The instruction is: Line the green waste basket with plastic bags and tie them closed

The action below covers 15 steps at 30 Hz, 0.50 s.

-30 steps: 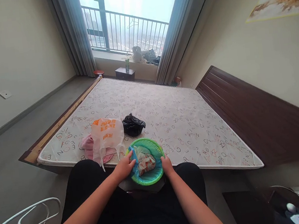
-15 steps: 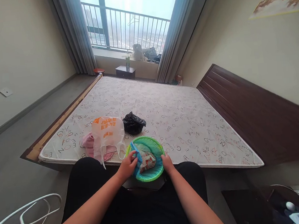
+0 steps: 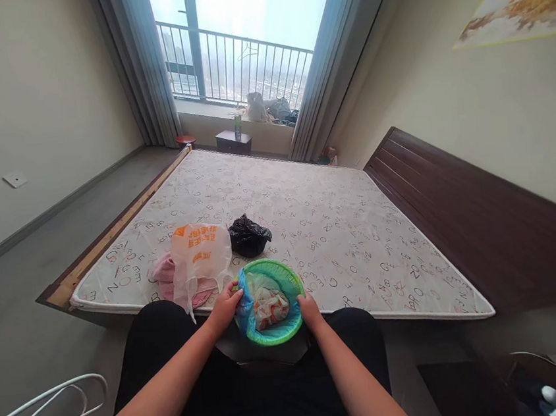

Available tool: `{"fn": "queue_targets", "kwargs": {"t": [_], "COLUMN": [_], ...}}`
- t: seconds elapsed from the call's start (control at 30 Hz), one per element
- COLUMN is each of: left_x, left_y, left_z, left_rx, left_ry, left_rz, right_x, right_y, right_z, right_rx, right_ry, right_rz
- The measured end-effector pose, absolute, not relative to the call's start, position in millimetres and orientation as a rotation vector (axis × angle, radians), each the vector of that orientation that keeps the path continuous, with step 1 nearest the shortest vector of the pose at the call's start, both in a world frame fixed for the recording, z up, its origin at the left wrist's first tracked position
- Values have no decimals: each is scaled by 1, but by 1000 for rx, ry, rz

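A green plastic trash basket point(image 3: 292, 274) stands tilted between my knees, at the mattress edge. It is lined with a thin blue plastic bag point(image 3: 247, 307), and a crumpled whitish plastic bag with orange print point(image 3: 270, 307) lies inside. At the left rim, my left hand point(image 3: 227, 306) pinches the blue bag's edge, which is folded outward there. My right hand point(image 3: 311, 312) grips the basket's right rim, thumb on top; its other fingers are hidden. Left of the basket, a white plastic carrier bag with orange print point(image 3: 202, 252) covers part of a pink cloth point(image 3: 164, 273).
A bare mattress point(image 3: 319, 223) with printed letters fills the middle. On it, behind the basket, sits a black plastic bag point(image 3: 249, 236). A white cable point(image 3: 53, 390) loops at lower left. A dark wooden headboard point(image 3: 455, 196) rises at right, and a small nightstand point(image 3: 234, 141) stands by the window.
My left hand has moved left and outward, carrying the blue bag's edge over the basket's left rim. More of the crumpled bag inside shows. My right hand stays on the rim.
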State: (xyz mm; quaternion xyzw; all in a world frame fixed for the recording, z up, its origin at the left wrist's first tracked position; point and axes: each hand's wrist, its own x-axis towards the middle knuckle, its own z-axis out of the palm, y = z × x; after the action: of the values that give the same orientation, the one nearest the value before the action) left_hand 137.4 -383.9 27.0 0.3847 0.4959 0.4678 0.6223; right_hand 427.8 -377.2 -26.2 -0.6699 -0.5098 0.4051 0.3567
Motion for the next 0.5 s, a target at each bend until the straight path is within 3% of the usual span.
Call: {"fn": "queue_targets", "kwargs": {"t": [0.5], "left_x": [135], "left_y": [-380], "left_z": [22], "left_rx": [828], "left_ry": [1136], "left_rz": [1105], "right_x": [428], "right_y": [-374], "right_z": [-34], "right_rx": [-1736], "right_ry": [-1253], "right_rz": [1105]}}
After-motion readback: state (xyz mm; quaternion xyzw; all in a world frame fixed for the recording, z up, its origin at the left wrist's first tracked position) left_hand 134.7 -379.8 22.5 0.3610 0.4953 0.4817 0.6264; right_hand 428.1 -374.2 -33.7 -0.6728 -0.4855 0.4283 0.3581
